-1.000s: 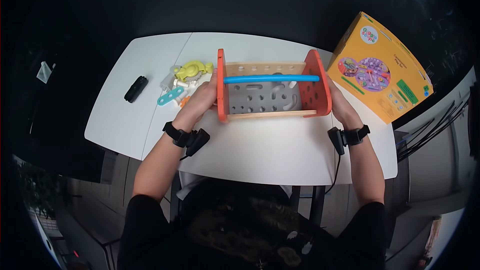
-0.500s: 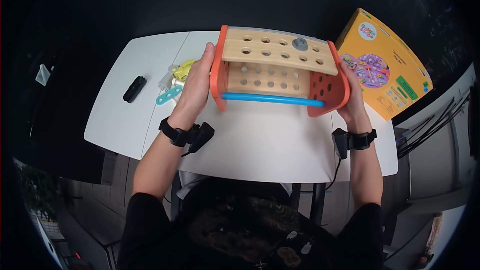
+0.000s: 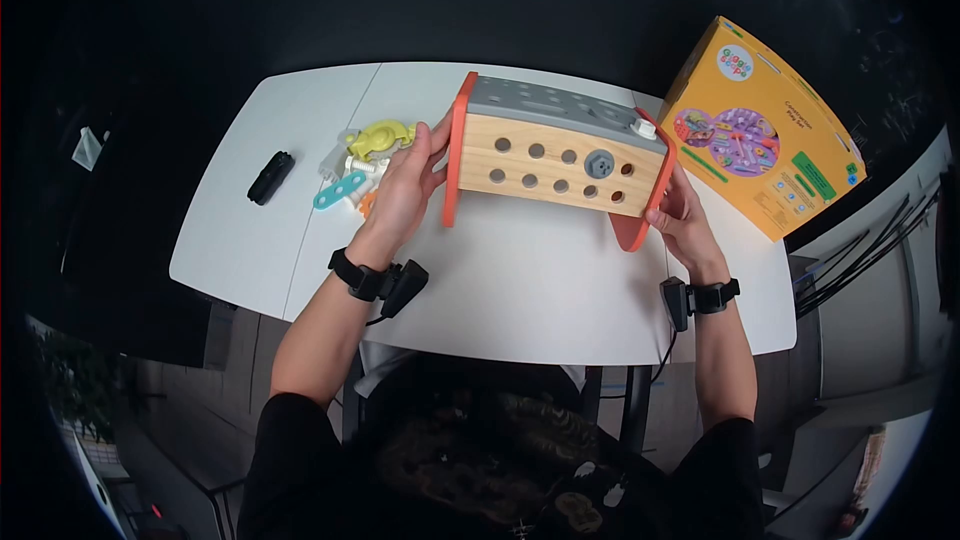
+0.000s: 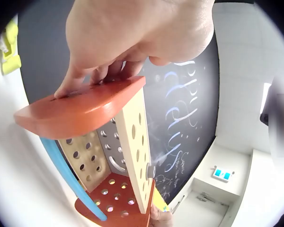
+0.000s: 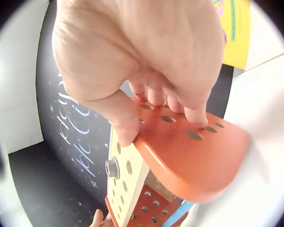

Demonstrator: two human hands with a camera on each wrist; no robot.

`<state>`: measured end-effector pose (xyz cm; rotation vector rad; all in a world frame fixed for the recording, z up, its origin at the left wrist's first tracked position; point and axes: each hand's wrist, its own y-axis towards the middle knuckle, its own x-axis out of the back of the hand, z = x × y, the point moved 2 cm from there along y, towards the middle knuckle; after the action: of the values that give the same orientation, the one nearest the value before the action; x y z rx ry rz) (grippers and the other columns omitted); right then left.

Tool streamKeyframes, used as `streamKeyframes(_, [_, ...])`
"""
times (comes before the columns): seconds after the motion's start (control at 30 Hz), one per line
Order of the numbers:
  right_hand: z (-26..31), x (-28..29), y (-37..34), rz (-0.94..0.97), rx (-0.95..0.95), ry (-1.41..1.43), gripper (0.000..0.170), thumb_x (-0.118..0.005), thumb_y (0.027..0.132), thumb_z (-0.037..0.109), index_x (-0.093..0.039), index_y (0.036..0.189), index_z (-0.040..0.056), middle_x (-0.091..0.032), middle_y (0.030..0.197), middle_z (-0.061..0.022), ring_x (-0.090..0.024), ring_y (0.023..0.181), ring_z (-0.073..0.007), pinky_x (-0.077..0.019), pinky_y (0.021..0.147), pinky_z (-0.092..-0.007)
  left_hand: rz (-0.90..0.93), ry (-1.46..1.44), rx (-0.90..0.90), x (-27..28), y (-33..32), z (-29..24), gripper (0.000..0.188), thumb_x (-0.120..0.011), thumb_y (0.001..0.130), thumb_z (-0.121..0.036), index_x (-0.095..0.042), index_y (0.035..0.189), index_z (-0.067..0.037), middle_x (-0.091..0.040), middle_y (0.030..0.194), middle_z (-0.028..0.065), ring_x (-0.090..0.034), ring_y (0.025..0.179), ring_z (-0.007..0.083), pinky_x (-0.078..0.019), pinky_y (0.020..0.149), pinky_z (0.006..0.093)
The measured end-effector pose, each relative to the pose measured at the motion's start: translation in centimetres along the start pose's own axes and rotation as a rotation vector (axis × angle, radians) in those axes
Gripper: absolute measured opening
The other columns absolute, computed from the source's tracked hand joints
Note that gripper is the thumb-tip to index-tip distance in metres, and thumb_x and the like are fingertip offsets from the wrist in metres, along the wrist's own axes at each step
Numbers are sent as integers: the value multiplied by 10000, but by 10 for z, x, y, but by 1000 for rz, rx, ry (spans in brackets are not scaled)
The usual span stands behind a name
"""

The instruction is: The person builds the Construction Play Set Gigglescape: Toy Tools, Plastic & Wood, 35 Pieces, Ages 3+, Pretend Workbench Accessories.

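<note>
- Holding a toy bench (image 3: 548,168) between two hands, the person keeps it over the middle of the table (image 3: 520,310), in the half toward the far edge; I cannot tell if it touches the surface
- Its wooden side with two rows of holes faces to the person, and the grey panel (image 3: 545,100) lies on the upper side
- A grey screw head (image 3: 598,164) sits in this wooden side, and a white piece (image 3: 645,127) stands on the grey panel near its right end
- The left hand (image 3: 402,190) presses its rather straight fingers on the outer face of the left orange panel (image 3: 459,140), with the thumb raised
- The right hand (image 3: 690,230) grips the right orange panel (image 3: 630,233), with the thumb at the front edge and the fingers on the outer face
- In the left wrist view, a blue rod (image 4: 68,170) runs between the two orange panels
- Just beside the left hand lie a yellow piece (image 3: 380,140) and a teal strip (image 3: 341,191) with holes
- A black object (image 3: 270,178) lies near the left edge of the table
- A yellow box (image 3: 765,135) stands at the far right corner
</note>
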<state>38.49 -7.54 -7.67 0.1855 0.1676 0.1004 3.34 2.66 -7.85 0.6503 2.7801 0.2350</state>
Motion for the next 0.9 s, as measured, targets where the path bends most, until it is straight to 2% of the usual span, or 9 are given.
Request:
streamKeyframes(0.07, [-5, 0, -2, -61, -29, -94, 1000, -693, 792, -167, -197, 1621, 92, -440, 1550, -89, -454, 1403, -203, -420, 1133, -333, -34, 3, -4, -1, -2, 4, 669, -262, 1111, -489, -401, 1522, 20, -494, 1497, 123, -442, 1403, 238, -393, 1128, 442])
streamKeyframes(0.23, [-12, 1, -6, -75, -36, -159, 1038, -664, 761, -211, -195, 1627, 117, -436, 1554, -66, -455, 1400, -197, -449, 1108, -329, 18, -3, 44, 3, -4, 12, 697, -249, 1104, -514, -396, 1517, 28, -395, 1583, 150, -358, 1472, 263, -342, 1182, 501])
streamKeyframes(0.5, [-8, -6, -8, -120, -58, -298, 1040, -629, 738, -225, -217, 1627, 121, -469, 1524, -75, -494, 1367, -211, -460, 1095, -362, 14, 51, 74, 6, -12, 14, 705, -265, 1103, -507, -445, 1471, 67, -364, 1601, 174, -366, 1472, 270, -330, 1204, 494])
streamKeyframes(0.6, [-3, -12, -6, -134, 25, -375, 920, -642, 812, -124, -246, 1615, 85, -514, 1479, -104, -528, 1331, -226, -434, 1106, -382, 24, 113, 72, 8, -12, 8, 682, -284, 1107, -486, -458, 1461, 71, -386, 1589, 174, -389, 1459, 265, -345, 1201, 465])
streamKeyframes(0.67, [1, -17, -2, -245, 33, -374, 782, -647, 904, 46, -278, 1594, 45, -549, 1430, -150, -542, 1316, -255, -407, 1116, -394, 37, 161, 81, 9, -12, 3, 670, -295, 1108, -476, -460, 1459, 70, -399, 1581, 173, -401, 1452, 260, -353, 1199, 446])
streamKeyframes(0.77, [18, -41, 4, -392, -79, -609, 691, -618, 956, 169, -317, 1557, 7, -550, 1409, -196, -542, 1310, -284, -405, 1112, -387, 55, 283, 112, 11, -17, -2, 642, -304, 1111, -459, -465, 1466, 51, -419, 1570, 174, -414, 1443, 241, -367, 1190, 398])
streamKeyframes(0.8, [19, -52, 6, -388, -79, -604, 691, -618, 956, 169, -317, 1557, 7, -550, 1409, -196, -542, 1310, -284, -405, 1112, -387, 65, 359, 86, 12, -19, -4, 593, -335, 1111, -420, -495, 1451, 38, -478, 1523, 170, -458, 1408, 230, -381, 1173, 375])
streamKeyframes(0.87, [24, -70, 10, -466, 160, -791, 701, -644, 941, 193, -335, 1535, -11, -549, 1398, -230, -550, 1294, -321, -407, 1109, -400, 72, 439, 55, 19, -21, -6, 544, -366, 1111, -381, -525, 1436, 25, -538, 1477, 167, -501, 1374, 220, -394, 1157, 352])
streamKeyframes(0.9, [20, -73, 13, -540, 454, -1098, 683, -658, 908, 147, -366, 1505, -11, -553, 1380, -246, -573, 1255, -349, -421, 1096, -406, 99, 495, 50, 28, -22, -7, 465, -426, 1096, -314, -578, 1383, 19, -609, 1381, 149, -567, 1289, 213, -443, 1093, 338])
